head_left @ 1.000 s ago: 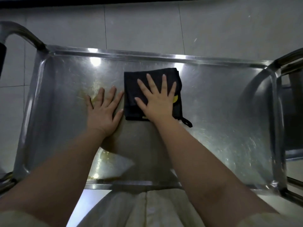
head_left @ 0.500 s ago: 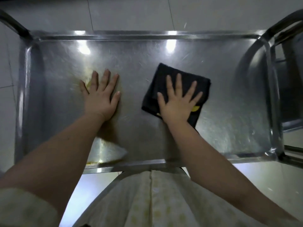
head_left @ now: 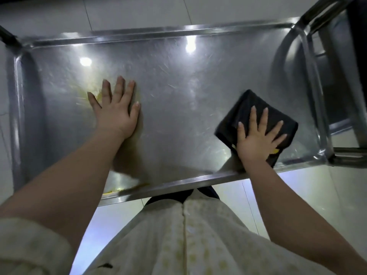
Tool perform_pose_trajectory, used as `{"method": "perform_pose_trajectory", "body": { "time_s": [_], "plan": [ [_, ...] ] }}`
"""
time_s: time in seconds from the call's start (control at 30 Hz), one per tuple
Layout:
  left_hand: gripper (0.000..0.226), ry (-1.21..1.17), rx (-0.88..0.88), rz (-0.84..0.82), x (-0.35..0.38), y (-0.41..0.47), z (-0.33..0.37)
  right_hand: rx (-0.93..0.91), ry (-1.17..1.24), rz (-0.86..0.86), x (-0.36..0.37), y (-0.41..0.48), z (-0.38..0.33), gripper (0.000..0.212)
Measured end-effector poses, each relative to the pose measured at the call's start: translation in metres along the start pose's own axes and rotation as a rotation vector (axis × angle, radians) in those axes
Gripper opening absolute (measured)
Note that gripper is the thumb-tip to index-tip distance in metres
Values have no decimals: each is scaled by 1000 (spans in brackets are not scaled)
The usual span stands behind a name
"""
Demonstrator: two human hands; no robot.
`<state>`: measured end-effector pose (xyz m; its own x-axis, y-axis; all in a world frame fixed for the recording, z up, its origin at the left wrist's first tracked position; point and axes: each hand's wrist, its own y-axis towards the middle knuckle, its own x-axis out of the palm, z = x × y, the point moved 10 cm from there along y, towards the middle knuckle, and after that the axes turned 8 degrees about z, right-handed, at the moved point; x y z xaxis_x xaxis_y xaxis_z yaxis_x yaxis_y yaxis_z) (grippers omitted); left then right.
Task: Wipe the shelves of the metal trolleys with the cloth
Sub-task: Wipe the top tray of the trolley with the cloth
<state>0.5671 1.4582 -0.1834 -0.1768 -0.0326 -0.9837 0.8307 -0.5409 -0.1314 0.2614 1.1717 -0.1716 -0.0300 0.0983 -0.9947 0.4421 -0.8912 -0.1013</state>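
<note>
The cloth (head_left: 238, 110), folded into a dark pad, lies near the right front corner of the shelf (head_left: 178, 96). It sits flat under our right hand (head_left: 256, 139), fingers spread wide and straight so the palm presses it onto the metal. Our left hand (head_left: 116, 110) rests splayed on bare shelf beside a yellowish smear (head_left: 93, 92), likely steadying the trolley (head_left: 158, 33). Both forearms reach forward and down.

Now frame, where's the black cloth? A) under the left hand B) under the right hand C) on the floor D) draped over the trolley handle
B: the right hand lies flat, fingers spread, on the black cloth near the right end of the shelf; the left hand rests on bare metal.
</note>
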Motion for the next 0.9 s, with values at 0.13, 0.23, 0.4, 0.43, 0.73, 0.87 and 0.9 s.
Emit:
{"method": "perform_pose_trajectory", "body": {
  "time_s": [0.13, 0.23, 0.4, 0.43, 0.73, 0.87, 0.9],
  "plan": [
    [59, -10, 6, 9, -1, 0, 2, -391, 37, 37, 13, -87, -141, 66],
    [59, -11, 11, 9, -2, -2, -1, -802, 36, -3, 18, -141, -197, 65],
    [60, -5, 23, 15, -3, -1, 2, -873, 22, 94, 7, -81, -100, 64],
    [60, -11, 21, 17, -3, -1, 2, -804, 3, 105, 4, -60, -67, 64],
    [61, -6, 18, 0, -1, -2, -2, -576, -69, 47, 8, -49, -59, 70],
    [60, -66, 17, -87, -1, 2, -4, -710, 0, -3, 18, -130, -188, 72],
    [58, -103, 10, -110, -3, 3, -4, -732, 6, -39, 20, -153, -217, 72]
  ]
}}
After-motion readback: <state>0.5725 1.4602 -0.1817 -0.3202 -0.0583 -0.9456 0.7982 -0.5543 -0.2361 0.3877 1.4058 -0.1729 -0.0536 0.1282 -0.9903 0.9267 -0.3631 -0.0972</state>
